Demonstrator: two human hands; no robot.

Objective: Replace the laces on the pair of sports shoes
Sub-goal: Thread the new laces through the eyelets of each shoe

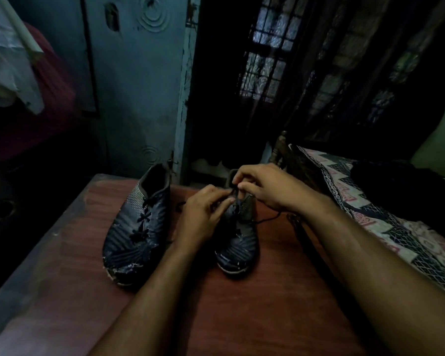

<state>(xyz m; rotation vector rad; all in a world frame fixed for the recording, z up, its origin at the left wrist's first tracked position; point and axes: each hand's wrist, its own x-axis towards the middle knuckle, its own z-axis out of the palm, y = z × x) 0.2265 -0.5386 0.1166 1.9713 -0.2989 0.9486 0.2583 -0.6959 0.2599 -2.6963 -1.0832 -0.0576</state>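
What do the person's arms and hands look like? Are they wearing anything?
Both arms are bare as far as the picture shows, with no sleeves. The left hand and right hand have no gloves, and I can see no rings, watch or bracelets.

Two dark sports shoes side by side on a table, toes toward the viewer.

The left shoe [136, 227] is dark blue-black with fine pale stripes, its toe scuffed and flaking, sole edge worn pale. It stands upright, mouth open at the far end, and a dark lace [141, 222] is already crossed through its eyelets up the middle. The right shoe [238, 242] has the same look and a chipped toe; it stands just beside the first, apart from it, with its upper half hidden. A thin dark lace end [267, 219] trails from its eyelet area to the right across the tabletop, and another loop shows at its left side.
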